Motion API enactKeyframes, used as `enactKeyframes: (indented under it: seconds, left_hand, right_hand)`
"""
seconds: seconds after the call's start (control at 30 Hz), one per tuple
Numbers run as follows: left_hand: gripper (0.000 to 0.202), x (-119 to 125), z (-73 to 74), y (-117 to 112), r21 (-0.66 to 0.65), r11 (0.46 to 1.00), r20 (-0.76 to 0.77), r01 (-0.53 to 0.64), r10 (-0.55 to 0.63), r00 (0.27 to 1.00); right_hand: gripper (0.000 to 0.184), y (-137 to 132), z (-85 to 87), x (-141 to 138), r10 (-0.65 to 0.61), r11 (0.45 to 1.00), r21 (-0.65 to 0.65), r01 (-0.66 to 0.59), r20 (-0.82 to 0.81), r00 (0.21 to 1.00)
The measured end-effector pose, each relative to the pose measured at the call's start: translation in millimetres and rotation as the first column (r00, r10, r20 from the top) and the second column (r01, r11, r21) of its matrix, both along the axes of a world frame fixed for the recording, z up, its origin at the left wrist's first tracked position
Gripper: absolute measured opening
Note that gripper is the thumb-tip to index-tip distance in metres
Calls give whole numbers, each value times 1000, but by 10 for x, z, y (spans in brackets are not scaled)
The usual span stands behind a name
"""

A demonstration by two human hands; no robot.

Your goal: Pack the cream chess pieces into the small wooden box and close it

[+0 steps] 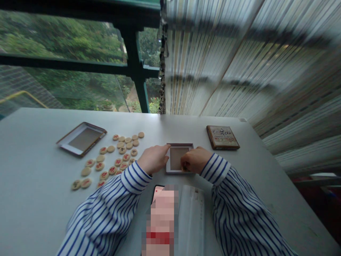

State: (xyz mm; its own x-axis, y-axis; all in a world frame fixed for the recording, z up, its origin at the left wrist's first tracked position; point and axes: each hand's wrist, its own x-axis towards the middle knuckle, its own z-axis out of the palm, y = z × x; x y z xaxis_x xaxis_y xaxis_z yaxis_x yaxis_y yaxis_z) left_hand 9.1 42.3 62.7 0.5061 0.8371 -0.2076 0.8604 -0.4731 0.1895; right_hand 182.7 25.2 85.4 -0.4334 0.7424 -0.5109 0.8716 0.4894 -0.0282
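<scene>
Two hands on a shallow card tray (pixel 176 157) mid-desk.
Left hand (pixel 154 159) pinches one rim; right hand (pixel 195 160) rests curled on the other, grip unclear. Likely light and flimsy, best held by its rims.

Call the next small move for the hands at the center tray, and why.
Likely best: steady the tray with the right hand and send the left hand to the nearest xiangqi pieces. Both hands sit at the tray's rim, its inside looks bare, and the pieces lie loose just left of it.
</scene>
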Motion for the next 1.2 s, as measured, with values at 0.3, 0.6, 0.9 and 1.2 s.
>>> enactKeyframes:
  seconds: [0.3, 0.6, 0.9, 1.2]
  left_hand:
    - [42, -8, -15, -3, 20, 1000, 5, 8, -8, 1000]
    - [42, -2, -3, 1, -3, 1000, -1, 3, -3, 1000]
    - [42, -10, -6, -4, -4, 1000, 14, -1, 1, 1000]
    - [44, -7, 10, -3, -20, 1000, 11, 6, -5, 1000]
  right_hand:
    - [22, -11, 29, -4, 3, 1000, 5, -3, -12, 1000]
    - [24, 0, -7, 42, -8, 999, 32, 8, -10, 1000]
    - [23, 26, 21, 127, -41, 998, 54, 39, 31, 999]
    - [26, 23, -8, 122, -33, 999, 31, 31, 50, 998]
